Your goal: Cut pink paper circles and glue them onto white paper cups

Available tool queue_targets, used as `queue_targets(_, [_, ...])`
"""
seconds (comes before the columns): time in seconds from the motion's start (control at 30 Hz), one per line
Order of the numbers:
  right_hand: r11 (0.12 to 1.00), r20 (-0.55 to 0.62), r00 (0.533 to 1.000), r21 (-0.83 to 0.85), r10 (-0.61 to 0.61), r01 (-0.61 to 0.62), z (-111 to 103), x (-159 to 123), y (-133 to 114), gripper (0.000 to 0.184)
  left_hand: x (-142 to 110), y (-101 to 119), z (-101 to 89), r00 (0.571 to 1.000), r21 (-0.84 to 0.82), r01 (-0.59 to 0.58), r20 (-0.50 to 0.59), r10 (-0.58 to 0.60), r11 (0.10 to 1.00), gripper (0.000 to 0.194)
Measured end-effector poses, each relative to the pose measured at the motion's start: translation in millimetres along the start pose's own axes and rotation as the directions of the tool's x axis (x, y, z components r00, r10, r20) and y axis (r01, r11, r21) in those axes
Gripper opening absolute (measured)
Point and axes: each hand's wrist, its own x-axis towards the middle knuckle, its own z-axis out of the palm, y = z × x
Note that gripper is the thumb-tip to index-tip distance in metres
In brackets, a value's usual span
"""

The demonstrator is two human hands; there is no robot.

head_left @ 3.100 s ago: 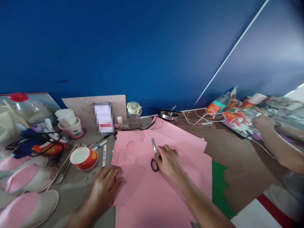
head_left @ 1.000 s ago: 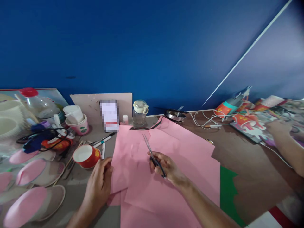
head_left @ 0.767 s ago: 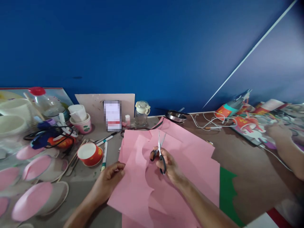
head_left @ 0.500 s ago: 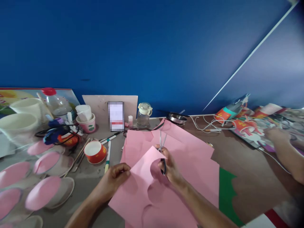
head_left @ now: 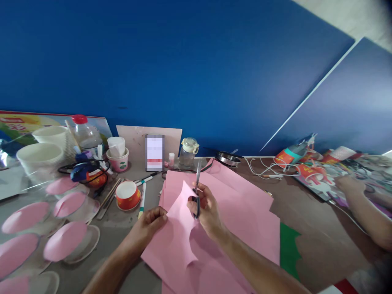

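Currently right fingers [head_left: 206, 193] grip scissors [head_left: 197, 182], left fingers [head_left: 158, 212] paper [head_left: 174, 229]; pink cup [head_left: 119, 164] (upright) holds something white [head_left: 116, 146].

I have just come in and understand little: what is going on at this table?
One person's left hand pinches a curved-edged pink sheet at its side, while the right hand holds scissors close to it. More pink sheets lie underneath. Farther right, another person's hand is in view.

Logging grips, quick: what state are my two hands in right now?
Left hand: closed, pinching the edge of a pink sheet.
Right hand: closed, holding the scissors.
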Motion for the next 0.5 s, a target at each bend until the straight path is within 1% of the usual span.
queue_targets(0.07, [0.999, -0.031, 0.999, 0.003, -0.038, 0.038, 7.4, 5.7, 6.8, 0.051, 1.2, -1.2, -1.0, 1.0, -0.032, 0.013, -0.011, -0.013, 0.999, 0.039])
queue_targets(0.13, [0.999, 0.003, 0.999, 0.018, -0.049, 0.049, 10.9, 10.4, 6.3, 0.049, 2.5, -1.8, -3.0, 0.999, -0.069, 0.024, -0.031, -0.027, 0.997, 0.039])
queue_targets(0.2, [0.998, 0.052, 0.997, 0.029, -0.058, 0.056, 11.6, 13.9, 0.4, 0.049, 3.6, -2.2, -5.8, 0.998, -0.112, 0.031, -0.056, -0.037, 0.993, 0.039])
queue_targets(0.3, [0.995, 0.104, 0.99, -0.01, -0.095, 0.096, 10.3, 17.1, -4.6, 0.051, 4.1, -2.7, -10.4, 0.995, -0.185, 0.031, -0.09, -0.049, 0.982, 0.036])
queue_targets(0.4, [0.989, 0.13, 0.986, -0.088, -0.104, 0.115, 8.6, 18.3, 7.5, 0.054, 4.4, -4.2, -13.5, 0.993, -0.238, 0.038, -0.101, -0.063, 0.971, 0.034])
queue_targets(0.5, [0.975, 0.104, 0.986, -0.164, -0.133, 0.148, 6.8, 18.7, 25.6, 0.056, 4.9, -5.0, -14.7, 0.994, -0.25, 0.052, -0.079, -0.074, 0.967, 0.033])
